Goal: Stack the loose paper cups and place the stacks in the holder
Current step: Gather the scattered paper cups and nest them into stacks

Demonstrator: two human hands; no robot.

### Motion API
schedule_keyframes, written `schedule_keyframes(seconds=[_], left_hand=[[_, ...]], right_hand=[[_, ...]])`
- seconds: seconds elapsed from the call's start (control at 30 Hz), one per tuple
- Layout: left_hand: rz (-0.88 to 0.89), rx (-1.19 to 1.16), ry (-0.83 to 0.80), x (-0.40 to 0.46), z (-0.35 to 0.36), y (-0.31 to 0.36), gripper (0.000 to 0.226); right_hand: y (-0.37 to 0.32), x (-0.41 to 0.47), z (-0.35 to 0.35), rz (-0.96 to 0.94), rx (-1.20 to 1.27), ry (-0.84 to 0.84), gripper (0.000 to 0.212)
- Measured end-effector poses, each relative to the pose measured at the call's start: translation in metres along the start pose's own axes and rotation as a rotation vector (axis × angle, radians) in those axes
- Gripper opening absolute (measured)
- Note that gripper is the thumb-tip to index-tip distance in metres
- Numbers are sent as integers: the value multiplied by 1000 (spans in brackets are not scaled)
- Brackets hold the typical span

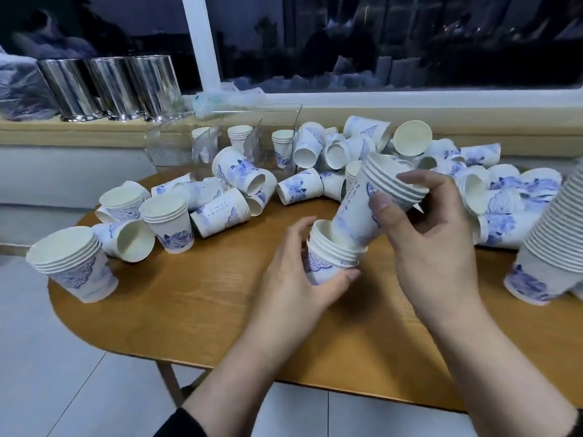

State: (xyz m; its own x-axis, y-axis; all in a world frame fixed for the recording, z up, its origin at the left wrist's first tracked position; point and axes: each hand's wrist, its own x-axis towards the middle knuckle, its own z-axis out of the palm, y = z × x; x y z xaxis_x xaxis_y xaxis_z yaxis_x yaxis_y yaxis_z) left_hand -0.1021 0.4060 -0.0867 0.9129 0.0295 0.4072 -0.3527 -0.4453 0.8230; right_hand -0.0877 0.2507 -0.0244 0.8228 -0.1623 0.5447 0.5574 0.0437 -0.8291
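Observation:
My left hand [296, 272] grips a short stack of white paper cups with blue print [328, 257] just above the round wooden table [195, 298]. My right hand [422, 228] holds a second, tilted stack [369, 200] whose base sits inside the mouth of the left stack. Several loose cups [239, 175] lie tumbled across the table's far half. A clear plastic holder [176, 143] at the back contains a few short stacks [239, 135].
A short stack [72, 263] stands at the table's left edge, another [167, 223] behind it. A tall leaning stack [549, 247] rises at the right edge. Three shiny metal cylinders [110, 86] stand on the windowsill. White floor tiles surround the table.

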Motion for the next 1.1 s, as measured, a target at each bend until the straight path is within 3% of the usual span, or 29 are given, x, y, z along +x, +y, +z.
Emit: schedule_keyframes(seconds=[0.17,0.27,0.37,0.6,0.73,0.87,0.93,1.03,1.1], left_hand=[[-12,-45,55,4,-6,1,86],[-32,-44,69,8,-17,-7,94],[-22,15,40,11,-27,-11,98],[-11,68,29,22,-39,-15,86],[-27,52,40,24,-44,-16,86],[-36,57,34,24,-48,-20,89],[-43,59,33,22,-49,-21,89],[-51,60,35,21,-52,-22,91],[-62,50,39,20,-53,-23,92]], right_hand=[[24,-8,8,32,-380,-341,49],[43,-8,4,66,-402,-272,55],[70,-15,-4,96,-500,-154,45],[79,31,-3,-30,-880,-139,52],[81,78,6,-2,-1102,-245,54],[80,110,19,87,-1360,-331,23],[77,112,25,93,-1377,-335,7],[67,104,30,51,-1307,-309,22],[54,95,31,-12,-1142,-206,26]])
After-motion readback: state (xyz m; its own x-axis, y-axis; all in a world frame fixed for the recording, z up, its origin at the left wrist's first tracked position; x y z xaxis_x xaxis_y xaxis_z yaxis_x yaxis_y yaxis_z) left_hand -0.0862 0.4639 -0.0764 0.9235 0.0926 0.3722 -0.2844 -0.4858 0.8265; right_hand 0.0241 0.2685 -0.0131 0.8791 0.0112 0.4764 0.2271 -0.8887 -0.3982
